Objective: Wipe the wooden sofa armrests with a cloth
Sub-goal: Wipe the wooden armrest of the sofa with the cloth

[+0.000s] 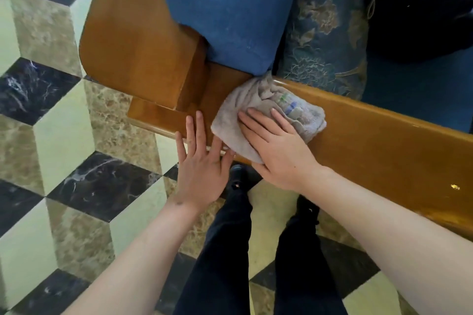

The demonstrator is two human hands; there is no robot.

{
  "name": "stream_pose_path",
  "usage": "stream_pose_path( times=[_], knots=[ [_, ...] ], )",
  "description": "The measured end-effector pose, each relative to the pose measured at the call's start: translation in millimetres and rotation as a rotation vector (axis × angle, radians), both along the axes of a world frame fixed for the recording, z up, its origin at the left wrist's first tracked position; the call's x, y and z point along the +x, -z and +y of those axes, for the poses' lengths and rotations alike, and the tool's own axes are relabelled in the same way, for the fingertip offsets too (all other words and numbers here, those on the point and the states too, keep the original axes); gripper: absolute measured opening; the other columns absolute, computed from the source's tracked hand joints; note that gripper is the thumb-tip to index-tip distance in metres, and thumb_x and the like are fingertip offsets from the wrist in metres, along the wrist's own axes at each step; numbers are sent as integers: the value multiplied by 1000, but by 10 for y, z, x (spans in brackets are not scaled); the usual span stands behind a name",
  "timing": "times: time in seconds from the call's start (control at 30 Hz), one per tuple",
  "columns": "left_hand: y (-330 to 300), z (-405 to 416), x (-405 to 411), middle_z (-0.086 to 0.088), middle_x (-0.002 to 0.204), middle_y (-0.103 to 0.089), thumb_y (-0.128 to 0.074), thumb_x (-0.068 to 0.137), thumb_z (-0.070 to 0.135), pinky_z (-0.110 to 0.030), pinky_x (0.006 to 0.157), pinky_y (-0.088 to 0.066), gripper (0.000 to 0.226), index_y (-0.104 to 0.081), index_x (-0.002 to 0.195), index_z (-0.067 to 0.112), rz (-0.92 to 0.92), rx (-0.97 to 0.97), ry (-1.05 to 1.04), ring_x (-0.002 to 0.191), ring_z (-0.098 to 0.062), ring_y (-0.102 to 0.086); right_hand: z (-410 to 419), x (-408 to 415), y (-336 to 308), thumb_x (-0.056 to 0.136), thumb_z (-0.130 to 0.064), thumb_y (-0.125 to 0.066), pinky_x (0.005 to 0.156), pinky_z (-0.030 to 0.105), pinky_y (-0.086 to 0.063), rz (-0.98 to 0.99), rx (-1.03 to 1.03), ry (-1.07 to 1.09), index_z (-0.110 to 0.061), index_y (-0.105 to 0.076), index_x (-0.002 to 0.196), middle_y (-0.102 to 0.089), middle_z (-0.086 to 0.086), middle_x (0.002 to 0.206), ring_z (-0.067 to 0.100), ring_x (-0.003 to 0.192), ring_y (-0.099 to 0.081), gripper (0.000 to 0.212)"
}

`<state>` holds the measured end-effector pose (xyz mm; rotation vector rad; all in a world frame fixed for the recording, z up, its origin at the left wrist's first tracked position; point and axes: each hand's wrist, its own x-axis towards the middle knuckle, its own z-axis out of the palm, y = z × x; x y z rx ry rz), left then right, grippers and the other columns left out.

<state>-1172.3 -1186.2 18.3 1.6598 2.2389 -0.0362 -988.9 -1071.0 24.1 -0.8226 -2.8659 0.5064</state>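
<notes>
From the head camera, a blue bolster cushion (220, 7) and a floral embroidered pillow (322, 33) crowd the inner edge of the glossy wooden armrest (371, 140), with a dark bag (422, 2) beyond. Below lies a marble cube-pattern floor (51, 135). The right hand (279, 153) presses flat, fingers spread, on a crumpled grey terry cloth (268, 115) atop the armrest. The left hand (202, 163) rests open and empty on the wood, touching the cloth's edge.
</notes>
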Motion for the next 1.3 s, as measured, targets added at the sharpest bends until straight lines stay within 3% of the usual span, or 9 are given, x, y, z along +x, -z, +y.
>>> stream_pose_path(
  times=[0.1, 0.2, 0.33, 0.5, 0.63, 0.8, 1.1, 1.3],
  knots=[
    [31, -45, 149, -16, 173, 1, -19, 108, 55, -63, 125, -6, 63, -8, 165, 30, 16, 45, 113, 158, -38, 7, 164, 439, 21, 98, -38, -52, 130, 49, -13, -27, 15, -130, -18, -39, 159, -35, 1, 167, 22, 159, -23, 66],
    [48, -15, 493, -12, 173, 5, -25, 107, 58, -65, 124, -5, 66, -3, 165, 33, -2, 25, 177, 158, -37, 9, 141, 899, 47, 98, -42, -56, 131, 48, -12, -19, 18, -53, -22, -36, 161, -32, -2, 168, 20, 159, -22, 69],
    [21, 184, 1096, -7, 172, 15, -19, 106, 65, -63, 125, 0, 67, -1, 164, 36, -32, -6, 247, 158, -33, 17, -41, 1499, 19, 98, -43, -54, 131, 47, -11, -20, -14, 214, -21, -36, 161, -32, -1, 169, 20, 159, -22, 69],
    [-25, 493, 1952, -11, 173, 7, -18, 105, 65, -64, 124, -2, 68, 0, 164, 35, 4, 33, 363, 158, -36, 12, -193, 2318, 12, 99, -47, -46, 131, 45, -6, -42, -44, 507, -21, -34, 161, -31, 0, 169, 20, 159, -21, 69],
    [-13, 608, 2498, -9, 173, 12, -16, 104, 68, -68, 122, 1, 70, 0, 164, 36, 26, -31, 383, 157, -35, 17, -257, 3007, -1, 95, -44, -50, 131, 42, 2, -92, -49, 772, -22, -30, 162, -28, 1, 170, 20, 159, -18, 73],
    [-19, 616, 2762, -11, 171, 21, -12, 103, 71, -69, 121, 8, 73, 10, 163, 36, 45, -92, 343, 156, -33, 24, -302, 3704, -34, 90, -42, -50, 131, 45, 1, -103, -87, 1179, -20, -24, 163, -21, 0, 173, 20, 160, -12, 80],
    [-70, 604, 2773, -4, 172, 18, -14, 102, 72, -63, 124, 8, 71, 6, 163, 40, 1, -75, 237, 156, -28, 24, -240, 3116, -181, 96, -25, -52, 129, 54, -5, 34, -136, 1873, -16, -29, 162, -20, 2, 173, 23, 161, -11, 70],
    [-162, 577, 2176, -3, 173, 12, -14, 98, 76, -64, 124, 1, 74, 9, 160, 43, 1, -69, -38, 158, -34, 14, -136, 2469, -231, 101, -25, -46, 129, 54, -3, 77, -185, 2047, -18, -18, 166, -14, 2, 174, 23, 161, -8, 71]
  ],
)
